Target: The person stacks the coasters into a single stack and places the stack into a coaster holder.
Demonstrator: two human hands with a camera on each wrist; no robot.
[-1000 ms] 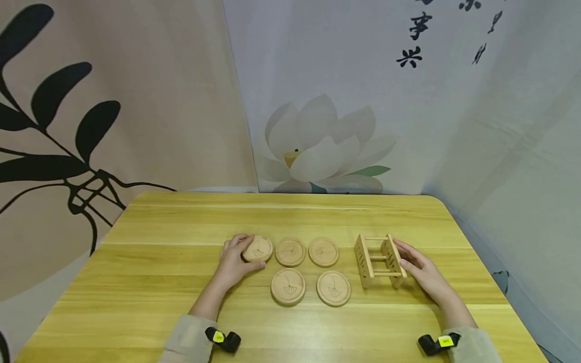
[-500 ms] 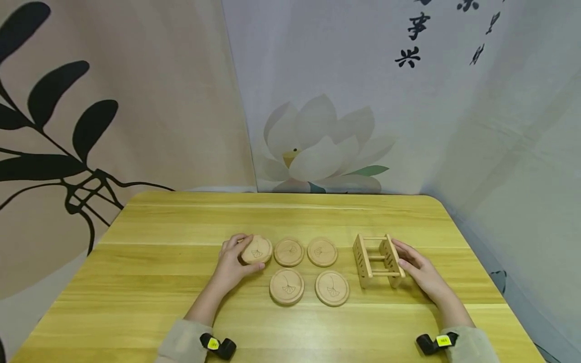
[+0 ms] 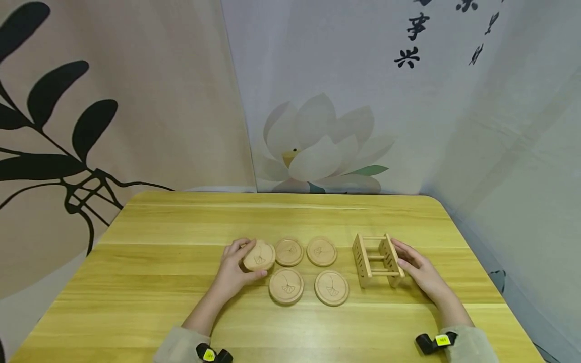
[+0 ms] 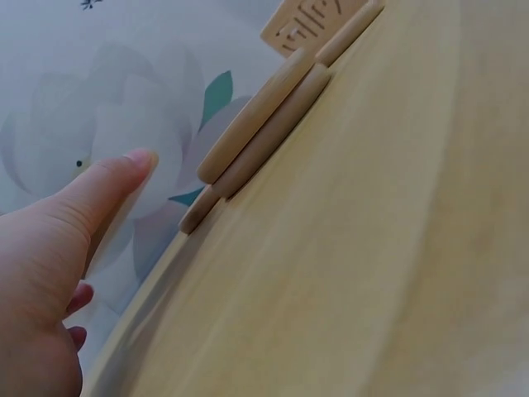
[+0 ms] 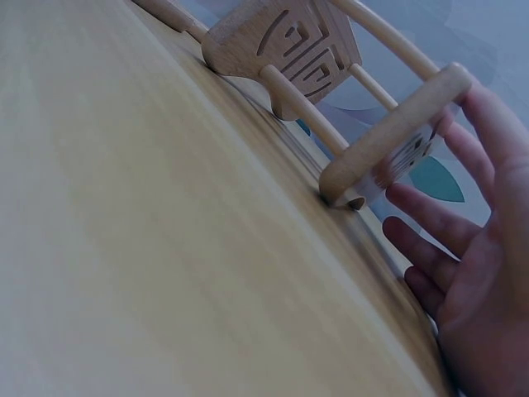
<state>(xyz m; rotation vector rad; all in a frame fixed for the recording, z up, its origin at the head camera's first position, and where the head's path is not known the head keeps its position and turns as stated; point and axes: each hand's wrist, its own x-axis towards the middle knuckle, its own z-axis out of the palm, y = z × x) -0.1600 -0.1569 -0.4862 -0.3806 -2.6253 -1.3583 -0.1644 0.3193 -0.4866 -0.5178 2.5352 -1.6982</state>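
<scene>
In the head view my left hand (image 3: 233, 269) pinches the rim of a round wooden coaster (image 3: 260, 256) engraved with a fan-shaped leaf, thumb at its near side and fingers behind. The left wrist view shows the thumb (image 4: 124, 178) across that coaster's edge, most of which it hides. On the right, my right hand (image 3: 422, 269) touches the outer face of a small wooden coaster rack (image 3: 379, 259) with loosely extended fingers. From the right wrist camera, fingertips (image 5: 402, 197) sit right at the rack's end panel (image 5: 397, 128), with cut-out slots in it.
Beside the held coaster lie more leaf-engraved coasters: two behind (image 3: 289, 252), (image 3: 322, 251) and two nearer me (image 3: 286, 286), (image 3: 332, 288). All stand on a wood-grain table (image 3: 181, 277). A printed curtain (image 3: 317, 75) hangs past its far edge.
My left hand has shifted slightly toward me with the coaster, which now sits a little nearer and overlaps the front row's edge more closely. The right hand and the rack stay in place.
</scene>
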